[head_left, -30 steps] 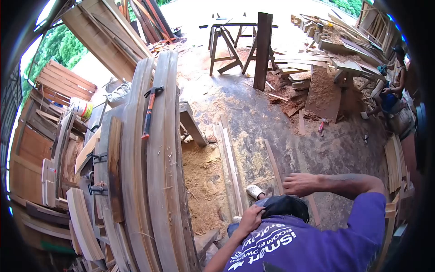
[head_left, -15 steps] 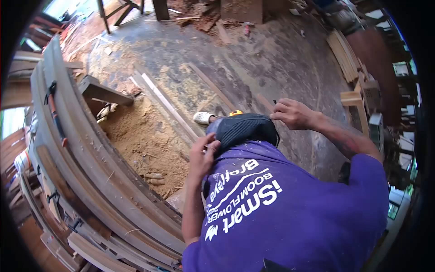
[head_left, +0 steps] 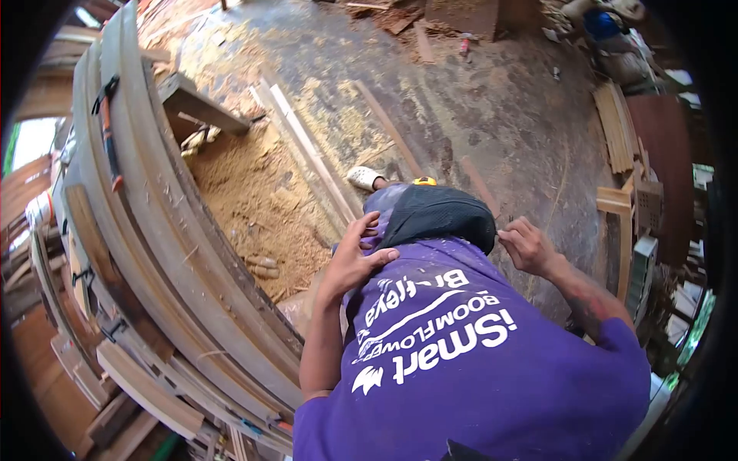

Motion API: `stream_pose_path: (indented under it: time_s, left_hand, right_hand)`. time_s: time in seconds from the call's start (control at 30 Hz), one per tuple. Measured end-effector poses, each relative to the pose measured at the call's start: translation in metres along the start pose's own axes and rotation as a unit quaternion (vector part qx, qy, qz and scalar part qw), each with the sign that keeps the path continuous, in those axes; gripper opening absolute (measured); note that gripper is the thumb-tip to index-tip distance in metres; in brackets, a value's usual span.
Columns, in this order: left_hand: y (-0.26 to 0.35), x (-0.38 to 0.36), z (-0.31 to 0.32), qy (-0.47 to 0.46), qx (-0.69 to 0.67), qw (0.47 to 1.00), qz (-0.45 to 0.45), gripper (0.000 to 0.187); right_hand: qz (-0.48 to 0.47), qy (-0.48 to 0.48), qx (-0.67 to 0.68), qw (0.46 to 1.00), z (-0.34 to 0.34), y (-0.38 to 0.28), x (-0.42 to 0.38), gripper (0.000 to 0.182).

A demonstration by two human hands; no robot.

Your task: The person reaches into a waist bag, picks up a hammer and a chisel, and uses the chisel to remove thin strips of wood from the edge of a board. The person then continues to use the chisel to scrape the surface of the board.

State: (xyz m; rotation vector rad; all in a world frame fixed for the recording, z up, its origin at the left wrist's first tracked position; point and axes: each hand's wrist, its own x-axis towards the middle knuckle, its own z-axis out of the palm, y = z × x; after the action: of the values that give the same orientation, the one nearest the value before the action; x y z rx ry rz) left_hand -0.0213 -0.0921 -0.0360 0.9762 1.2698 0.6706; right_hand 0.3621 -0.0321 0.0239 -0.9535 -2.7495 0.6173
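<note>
The floor (head_left: 500, 115) is stained and dusty. The purple shirt (head_left: 492, 376) fills the lower middle, and curved boards (head_left: 184, 223) lie at its left. The black cloth (head_left: 440, 217) is at the far edge of the shirt. The left hand (head_left: 355, 257) is open, touching the shirt beside the cloth. The right hand (head_left: 529, 244) is closed in a pinch at the cloth's right edge; what it pinches, I cannot tell. The hammer (head_left: 108, 134) rests on the boards.

Fisheye-curved edges, dark corners; glare upper left, floor dim.
</note>
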Motion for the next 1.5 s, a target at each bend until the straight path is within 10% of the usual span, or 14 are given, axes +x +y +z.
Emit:
stream_pose_path:
  time_s: [0.23,0.4,0.6,0.8,1.1,1.27,1.5]
  left_hand:
    - [-0.023,-0.019,0.011,0.049,-0.052,0.997,-0.022,0.041]
    - [-0.038,-0.006,0.029,0.076,-0.126,0.989,-0.028,0.047]
    - [-0.039,0.024,0.042,0.035,-0.010,0.999,0.007,0.048]
    - [-0.051,0.041,0.060,0.059,-0.061,0.995,0.049,0.038]
    - [0.025,0.077,0.056,-0.140,0.034,0.975,0.169,0.039]
    - [0.032,0.108,0.063,-0.236,0.048,0.963,0.123,0.037]
    - [0.036,0.099,0.052,-0.287,0.123,0.941,0.128,0.032]
  right_hand:
    - [0.000,-0.123,0.052,0.991,-0.028,0.034,0.013,0.013]
    - [0.165,-0.009,0.149,0.975,-0.016,0.044,0.121,0.021]
    - [0.130,-0.512,0.182,0.829,0.069,0.006,0.249,0.062]
    - [0.043,-0.657,0.144,0.738,0.098,0.035,0.259,0.056]
    - [0.121,-0.532,0.267,0.795,0.032,0.066,0.184,0.040]
    - [0.261,-0.496,0.429,0.708,0.097,0.117,0.075,0.029]
    - [0.266,-0.263,0.257,0.891,0.145,0.085,0.048,0.033]
